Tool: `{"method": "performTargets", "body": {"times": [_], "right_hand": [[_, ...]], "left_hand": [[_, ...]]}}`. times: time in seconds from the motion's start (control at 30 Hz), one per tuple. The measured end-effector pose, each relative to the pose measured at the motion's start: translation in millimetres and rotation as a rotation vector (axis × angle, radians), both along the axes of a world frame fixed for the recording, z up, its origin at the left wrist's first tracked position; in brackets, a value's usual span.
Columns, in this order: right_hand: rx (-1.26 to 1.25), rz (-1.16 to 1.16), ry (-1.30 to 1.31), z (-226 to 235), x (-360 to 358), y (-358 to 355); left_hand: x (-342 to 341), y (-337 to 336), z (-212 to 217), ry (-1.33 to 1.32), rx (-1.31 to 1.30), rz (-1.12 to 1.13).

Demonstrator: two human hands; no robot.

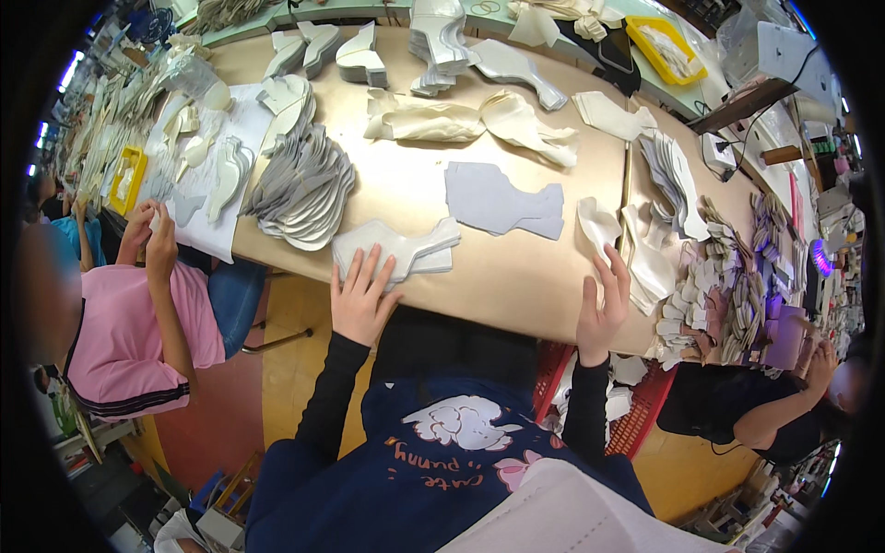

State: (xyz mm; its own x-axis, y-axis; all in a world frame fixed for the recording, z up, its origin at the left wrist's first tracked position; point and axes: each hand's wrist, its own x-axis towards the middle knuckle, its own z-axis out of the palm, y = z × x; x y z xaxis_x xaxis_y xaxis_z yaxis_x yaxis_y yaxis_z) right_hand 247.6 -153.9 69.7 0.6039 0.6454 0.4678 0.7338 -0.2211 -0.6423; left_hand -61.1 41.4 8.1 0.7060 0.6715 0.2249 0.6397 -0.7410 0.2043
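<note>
At the table's near edge (498,295), I am pressing my left hand (361,300), fingers spread flat, on a white stack (396,251) overhanging the rim; a nudge could be tipping it off. My right hand (601,309), open and gripping nothing, is touching a curled white piece (597,224) just above its fingertips.

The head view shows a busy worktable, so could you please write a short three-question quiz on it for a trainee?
1. True or false: the left hand rests on a stack of grey cut pieces.
2. What is the right hand nearest to? A) the yellow tray B) a curled white piece C) a black bag
3. What colour is the flat piece lying alone mid-table?

Key: 1 true; 2 B; 3 grey.
</note>
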Motion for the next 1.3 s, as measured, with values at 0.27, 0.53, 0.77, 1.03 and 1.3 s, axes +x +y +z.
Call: {"method": "performTargets", "body": {"times": [0.27, 0.53, 0.77, 1.03, 1.3], "right_hand": [[0.072, 0.215, -0.116, -6, 49, 161], [0.092, 0.048, -0.169, -17, 61, 181], [0.023, 0.126, -0.364, 0, 6, 52], [0.004, 0.092, -0.291, -6, -13, 14], [0.054, 0.037, -0.317, -2, -23, -19]], "left_hand": [[-9, 15, -11, -0.092, -0.016, 0.116], [38, -12, 23, -0.374, -0.223, -0.055], [130, 20, 24, -0.319, -0.293, -0.321], [214, 10, 20, -0.335, -0.252, -0.576], [267, 41, 6, -0.851, -0.662, -0.187]]}}
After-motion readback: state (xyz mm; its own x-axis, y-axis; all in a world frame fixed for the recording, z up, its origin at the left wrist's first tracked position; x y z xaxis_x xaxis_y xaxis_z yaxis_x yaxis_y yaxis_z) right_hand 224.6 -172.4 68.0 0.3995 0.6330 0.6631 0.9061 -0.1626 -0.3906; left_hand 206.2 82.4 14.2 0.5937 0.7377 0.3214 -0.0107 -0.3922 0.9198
